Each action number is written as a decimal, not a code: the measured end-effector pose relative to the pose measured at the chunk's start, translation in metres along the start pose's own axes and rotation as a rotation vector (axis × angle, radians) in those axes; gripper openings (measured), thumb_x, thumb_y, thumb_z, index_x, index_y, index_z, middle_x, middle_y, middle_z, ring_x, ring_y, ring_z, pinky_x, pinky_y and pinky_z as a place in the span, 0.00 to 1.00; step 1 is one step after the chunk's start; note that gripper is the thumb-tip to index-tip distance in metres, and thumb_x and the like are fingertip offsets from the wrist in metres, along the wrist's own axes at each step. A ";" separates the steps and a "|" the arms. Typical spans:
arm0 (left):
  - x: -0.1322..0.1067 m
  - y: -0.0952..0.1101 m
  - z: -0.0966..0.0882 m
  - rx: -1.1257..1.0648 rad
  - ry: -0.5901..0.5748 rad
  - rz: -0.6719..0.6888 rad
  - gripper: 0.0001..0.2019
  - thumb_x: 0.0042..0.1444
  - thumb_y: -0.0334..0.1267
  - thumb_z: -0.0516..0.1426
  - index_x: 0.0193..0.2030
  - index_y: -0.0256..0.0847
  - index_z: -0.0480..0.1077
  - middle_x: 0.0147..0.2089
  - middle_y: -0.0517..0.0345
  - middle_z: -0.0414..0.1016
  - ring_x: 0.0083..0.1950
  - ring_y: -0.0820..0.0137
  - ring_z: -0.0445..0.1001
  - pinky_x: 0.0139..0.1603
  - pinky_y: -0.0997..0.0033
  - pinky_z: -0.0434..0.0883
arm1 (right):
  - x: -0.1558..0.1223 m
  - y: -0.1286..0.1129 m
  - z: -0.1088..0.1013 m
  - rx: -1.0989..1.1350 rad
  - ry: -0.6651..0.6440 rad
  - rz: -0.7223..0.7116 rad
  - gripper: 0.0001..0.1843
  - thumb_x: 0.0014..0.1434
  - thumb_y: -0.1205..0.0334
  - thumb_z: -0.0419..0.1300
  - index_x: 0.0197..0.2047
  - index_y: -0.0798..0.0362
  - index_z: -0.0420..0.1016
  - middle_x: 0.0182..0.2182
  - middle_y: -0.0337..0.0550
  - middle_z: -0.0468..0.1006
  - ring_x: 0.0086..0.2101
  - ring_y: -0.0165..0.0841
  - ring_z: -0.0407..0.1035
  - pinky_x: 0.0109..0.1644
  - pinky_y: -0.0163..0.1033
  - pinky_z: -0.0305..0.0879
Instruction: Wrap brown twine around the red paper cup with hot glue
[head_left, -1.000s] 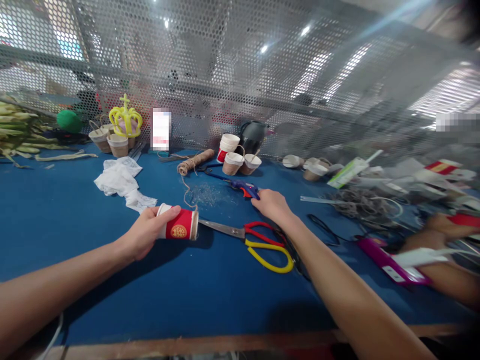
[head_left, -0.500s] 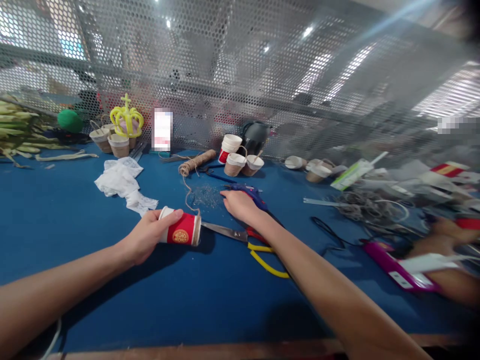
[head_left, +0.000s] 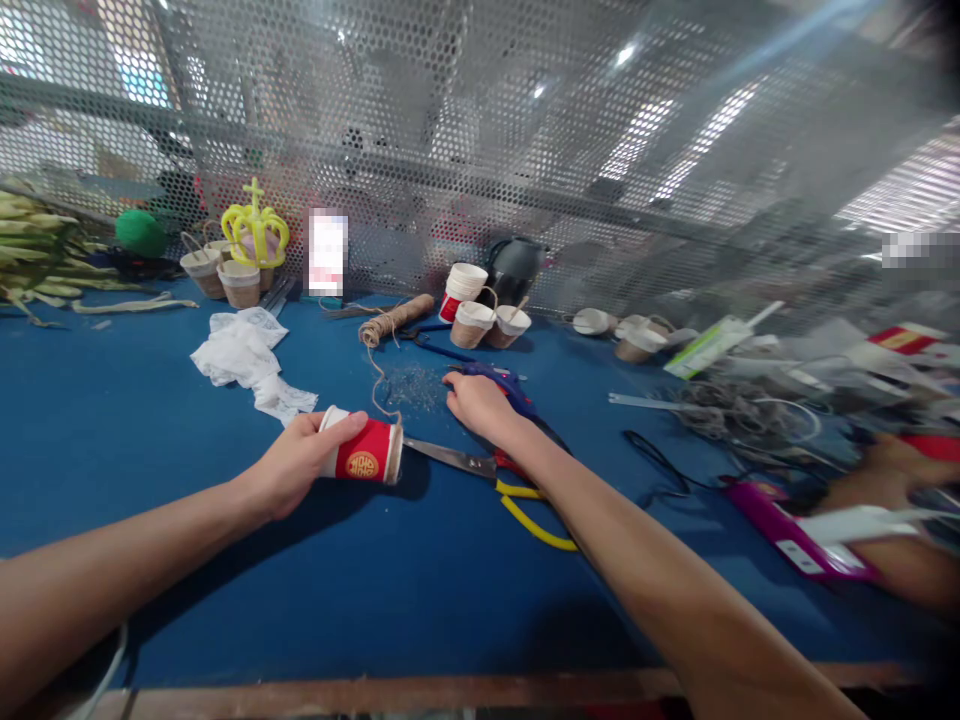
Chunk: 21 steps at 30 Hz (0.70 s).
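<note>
On its side in my left hand point(head_left: 300, 460) lies a red and white paper cup point(head_left: 367, 452), fingers and thumb closed around it. Twine rings the cup's base, and a loose strand point(head_left: 381, 385) runs back to a roll of twine point(head_left: 397, 318). My right hand point(head_left: 480, 405) is closed at a blue hot glue gun point(head_left: 499, 378) lying on the table; part of the grip is hidden by the hand. Scissors point(head_left: 457, 458) with yellow handles lie below my right forearm, their tip close to the cup's base.
White lace cloth point(head_left: 244, 350) is crumpled at the left. Several twine-wrapped cups point(head_left: 472, 325) stand along the mesh screen point(head_left: 420, 150). A yellow crown point(head_left: 255, 235) is behind the lace. At the right are tangled cord point(head_left: 727, 405), a purple box point(head_left: 780, 530) and another person's blurred hand point(head_left: 892, 485).
The view has shifted very slightly. Both hands, the cup and the glue gun keep nearly the same positions.
</note>
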<state>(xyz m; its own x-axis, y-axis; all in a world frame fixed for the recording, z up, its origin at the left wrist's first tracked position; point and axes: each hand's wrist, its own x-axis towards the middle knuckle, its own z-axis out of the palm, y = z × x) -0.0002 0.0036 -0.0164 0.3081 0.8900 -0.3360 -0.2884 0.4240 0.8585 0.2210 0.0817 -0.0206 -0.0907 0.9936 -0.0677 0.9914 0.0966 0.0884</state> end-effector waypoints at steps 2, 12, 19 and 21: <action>0.000 0.000 0.000 0.005 0.001 0.006 0.12 0.43 0.43 0.63 0.24 0.34 0.71 0.21 0.58 0.74 0.21 0.76 0.69 0.25 0.78 0.65 | 0.001 0.001 0.001 -0.009 0.002 -0.001 0.16 0.59 0.59 0.53 0.50 0.55 0.65 0.47 0.47 0.68 0.42 0.35 0.67 0.44 0.46 0.66; 0.001 0.001 0.000 -0.045 0.068 0.106 0.12 0.40 0.43 0.63 0.24 0.34 0.70 0.20 0.61 0.73 0.20 0.77 0.67 0.23 0.79 0.62 | -0.010 -0.031 -0.011 0.040 0.037 -0.343 0.12 0.61 0.62 0.49 0.44 0.53 0.71 0.42 0.45 0.74 0.43 0.32 0.67 0.46 0.34 0.60; 0.000 0.004 0.002 -0.080 0.100 0.131 0.13 0.38 0.42 0.64 0.22 0.34 0.67 0.18 0.62 0.70 0.19 0.77 0.66 0.22 0.78 0.62 | -0.005 -0.060 -0.010 0.001 0.021 -0.422 0.12 0.59 0.67 0.49 0.41 0.58 0.71 0.40 0.53 0.74 0.39 0.39 0.70 0.38 0.38 0.62; 0.000 0.004 0.002 -0.076 0.100 0.130 0.13 0.38 0.43 0.64 0.22 0.35 0.67 0.18 0.62 0.70 0.19 0.77 0.66 0.22 0.78 0.61 | -0.003 -0.064 -0.009 -0.007 0.013 -0.409 0.11 0.58 0.70 0.49 0.41 0.59 0.71 0.40 0.55 0.73 0.39 0.40 0.70 0.38 0.39 0.62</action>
<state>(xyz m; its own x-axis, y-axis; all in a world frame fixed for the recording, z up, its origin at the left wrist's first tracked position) 0.0005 0.0043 -0.0122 0.1728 0.9489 -0.2641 -0.3885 0.3120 0.8670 0.1573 0.0730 -0.0172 -0.4782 0.8740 -0.0856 0.8729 0.4838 0.0634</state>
